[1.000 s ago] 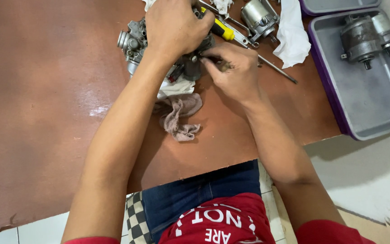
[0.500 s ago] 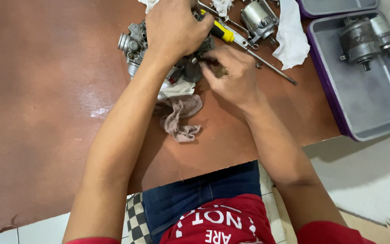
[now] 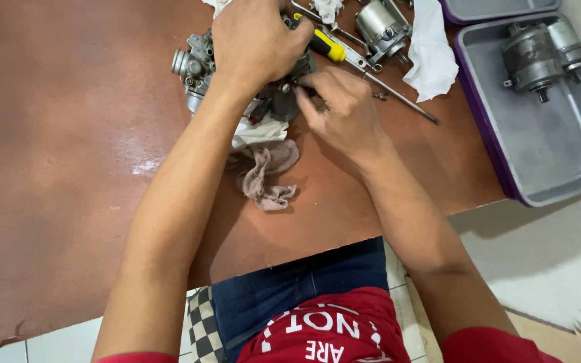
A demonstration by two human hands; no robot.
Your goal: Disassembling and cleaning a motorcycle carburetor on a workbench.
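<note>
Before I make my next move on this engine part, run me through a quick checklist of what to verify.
1. Left hand steady on the metal engine part: ok.
2. Right hand fingertips at the part's lower side: ok; what they pinch: cannot tell.
3. Yellow-handled screwdriver beside the hands: ok.
4. Rag lying under the work: ok.
5. Motor resting inside the grey tray: ok.
6. Small loose pieces accounted for: cannot tell.
</note>
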